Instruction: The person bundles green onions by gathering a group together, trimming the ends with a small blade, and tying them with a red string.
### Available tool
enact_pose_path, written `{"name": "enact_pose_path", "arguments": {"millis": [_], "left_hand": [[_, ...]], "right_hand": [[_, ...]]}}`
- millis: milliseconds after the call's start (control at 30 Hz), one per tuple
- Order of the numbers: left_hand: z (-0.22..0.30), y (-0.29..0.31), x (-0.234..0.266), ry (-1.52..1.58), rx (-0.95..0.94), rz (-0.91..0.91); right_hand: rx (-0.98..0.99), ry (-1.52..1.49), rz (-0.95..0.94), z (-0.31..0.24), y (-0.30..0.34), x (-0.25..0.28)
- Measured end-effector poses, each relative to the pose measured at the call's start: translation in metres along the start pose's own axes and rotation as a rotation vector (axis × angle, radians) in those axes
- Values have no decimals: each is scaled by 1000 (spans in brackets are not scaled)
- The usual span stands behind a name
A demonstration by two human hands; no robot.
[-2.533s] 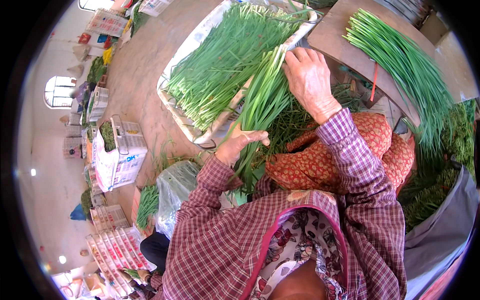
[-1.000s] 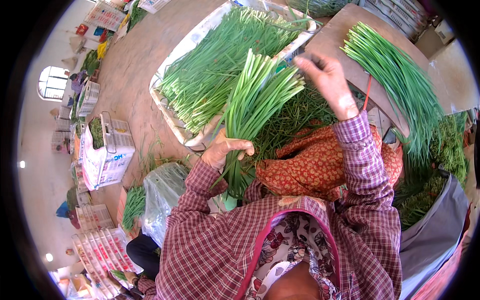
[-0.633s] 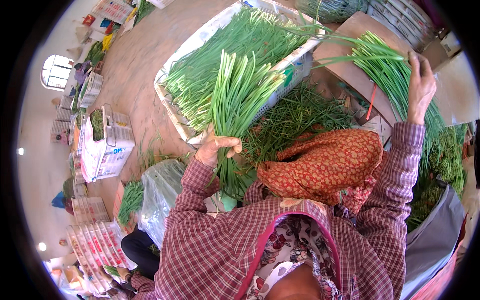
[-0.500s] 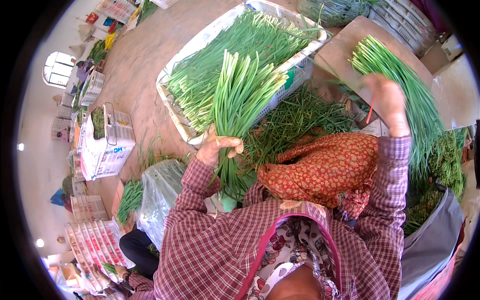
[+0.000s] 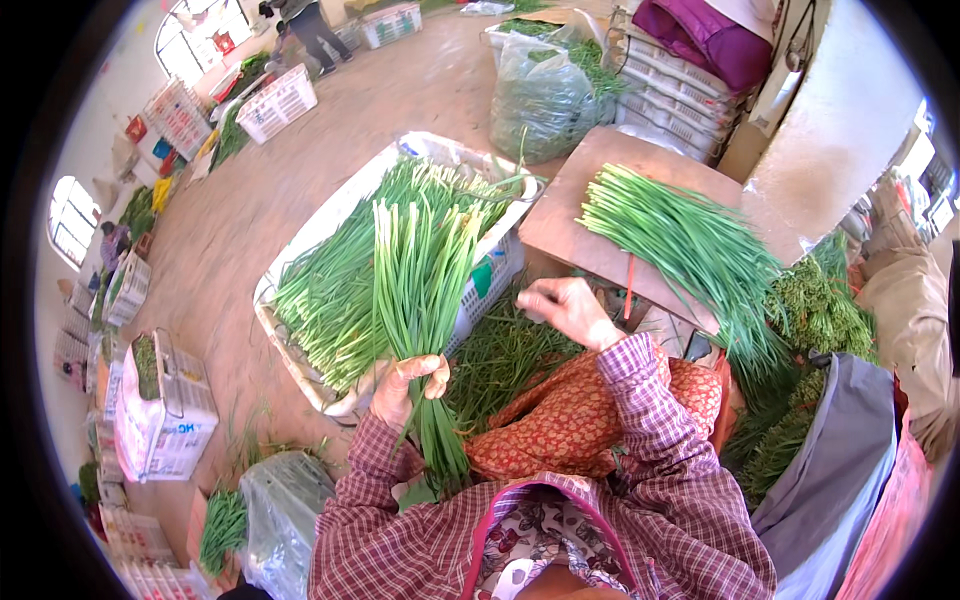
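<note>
My left hand (image 5: pixel 408 388) is closed round the lower part of an upright bunch of garlic chives (image 5: pixel 425 280), whose pale cut ends fan out at the top. Behind that bunch stands a white plastic crate (image 5: pixel 268 312) packed with more chives (image 5: pixel 340 270). To the right, my right hand (image 5: pixel 572 308) hovers over loose green trimmings (image 5: pixel 510 360), its fingers pinched together; whether anything small is between them is hidden. Beyond it, a pile of chives (image 5: pixel 680 220) lies across a brown board (image 5: pixel 570 235), leaves drooping over the near right edge. A red strip (image 5: pixel 629 287) hangs at the board's edge.
A red patterned cloth (image 5: pixel 560 415) covers my lap. A stuffed clear bag (image 5: pixel 545 100) and stacked crates (image 5: pixel 672 85) stand behind the board. On the left are a white crate (image 5: pixel 170 410) and a plastic bag (image 5: pixel 285 510); grey sheeting (image 5: pixel 830 450) lies at right.
My right hand has come from beside the board's chives leftward and nearer to the held bunch. My left hand keeps its grip on the bunch. The whole view has shifted with my head.
</note>
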State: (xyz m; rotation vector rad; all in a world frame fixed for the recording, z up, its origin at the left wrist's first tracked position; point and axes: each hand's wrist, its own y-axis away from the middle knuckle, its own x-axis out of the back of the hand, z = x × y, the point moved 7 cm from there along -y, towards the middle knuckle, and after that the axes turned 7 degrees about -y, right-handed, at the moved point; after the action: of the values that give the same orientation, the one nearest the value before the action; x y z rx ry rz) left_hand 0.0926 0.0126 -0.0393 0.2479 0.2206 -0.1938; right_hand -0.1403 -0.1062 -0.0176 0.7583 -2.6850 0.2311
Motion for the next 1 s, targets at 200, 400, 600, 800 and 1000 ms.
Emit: {"name": "enact_pose_path", "arguments": {"millis": [200, 400, 600, 800, 1000], "left_hand": [[7, -23, -35, 259, -45, -161], [17, -17, -38, 262, -120, -51], [36, -40, -85, 224, -162, 136], [17, -68, -109, -586, -608, 339], [1, -44, -143, -812, -489, 264]], "right_hand": [[170, 338, 36, 37, 24, 13], [25, 101, -185, 27, 40, -6], [88, -626, -134, -62, 13, -4], [162, -439, 114, -75, 9, -28], [-115, -784, 283, -28, 21, -19]]}}
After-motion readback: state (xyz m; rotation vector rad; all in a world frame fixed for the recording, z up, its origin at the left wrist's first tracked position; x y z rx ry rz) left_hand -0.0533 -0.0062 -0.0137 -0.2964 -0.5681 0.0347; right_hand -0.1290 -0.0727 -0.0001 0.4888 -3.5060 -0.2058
